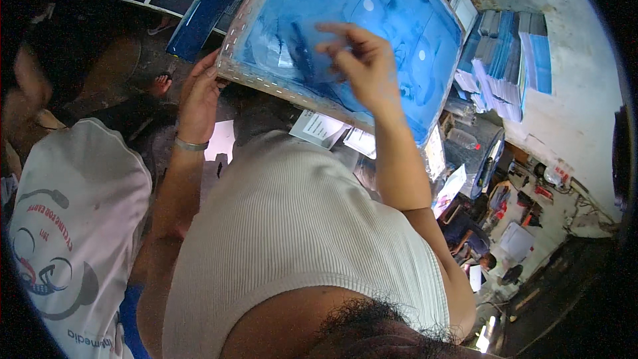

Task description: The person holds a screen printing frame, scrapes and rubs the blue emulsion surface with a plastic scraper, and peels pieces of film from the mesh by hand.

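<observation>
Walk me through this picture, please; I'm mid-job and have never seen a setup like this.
There is no machine here: these are a person's two bare hands. The single picture comes from a wide fisheye camera on the person's head, looking down, so straight edges bend near the rim. Picture left is the person's left.

The left hand has its grip on the near left corner of a framed blue panel, which has darker smears and pale spots. The right hand is over the panel, blurred; whether it touches or holds anything is unclear.

Around them are printed white sheets, stacks of blue and white sheets by the wall, and another person's white shirt at left.
</observation>
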Action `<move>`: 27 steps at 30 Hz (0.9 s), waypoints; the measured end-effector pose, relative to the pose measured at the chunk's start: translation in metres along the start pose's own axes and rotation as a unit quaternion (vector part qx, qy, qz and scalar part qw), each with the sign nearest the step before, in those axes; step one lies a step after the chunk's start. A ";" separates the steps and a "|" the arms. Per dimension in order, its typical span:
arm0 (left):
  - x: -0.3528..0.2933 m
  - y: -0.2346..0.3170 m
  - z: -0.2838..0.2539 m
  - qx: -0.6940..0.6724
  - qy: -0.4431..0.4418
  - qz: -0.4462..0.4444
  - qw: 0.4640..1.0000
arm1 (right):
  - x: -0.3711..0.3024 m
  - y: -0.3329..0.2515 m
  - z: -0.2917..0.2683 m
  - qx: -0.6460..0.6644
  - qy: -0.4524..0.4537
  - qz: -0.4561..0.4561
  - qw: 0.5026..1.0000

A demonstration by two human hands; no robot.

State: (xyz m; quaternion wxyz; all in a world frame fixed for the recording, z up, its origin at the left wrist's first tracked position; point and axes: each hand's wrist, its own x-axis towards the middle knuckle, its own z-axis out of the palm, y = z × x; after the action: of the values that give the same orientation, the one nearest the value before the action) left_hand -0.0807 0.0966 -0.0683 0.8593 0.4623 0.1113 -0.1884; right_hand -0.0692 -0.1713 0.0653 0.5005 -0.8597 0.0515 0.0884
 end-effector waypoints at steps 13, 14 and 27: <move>0.008 -0.012 -0.013 -0.075 -0.030 -0.037 0.996 | -0.087 0.021 -0.134 0.373 0.174 -0.018 0.911; 0.007 -0.009 -0.015 -0.069 -0.041 -0.047 0.996 | -0.098 0.022 -0.145 0.370 0.196 -0.030 0.908; 0.015 0.005 -0.010 -0.007 -0.024 -0.079 0.997 | -0.226 0.061 -0.198 0.350 0.385 -0.052 0.853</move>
State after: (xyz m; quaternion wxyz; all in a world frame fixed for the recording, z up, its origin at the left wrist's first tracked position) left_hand -0.0656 0.1043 -0.0755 0.8473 0.4413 0.1285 -0.2661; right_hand -0.2816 -0.3733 0.1546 0.7121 -0.5947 0.2229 -0.2993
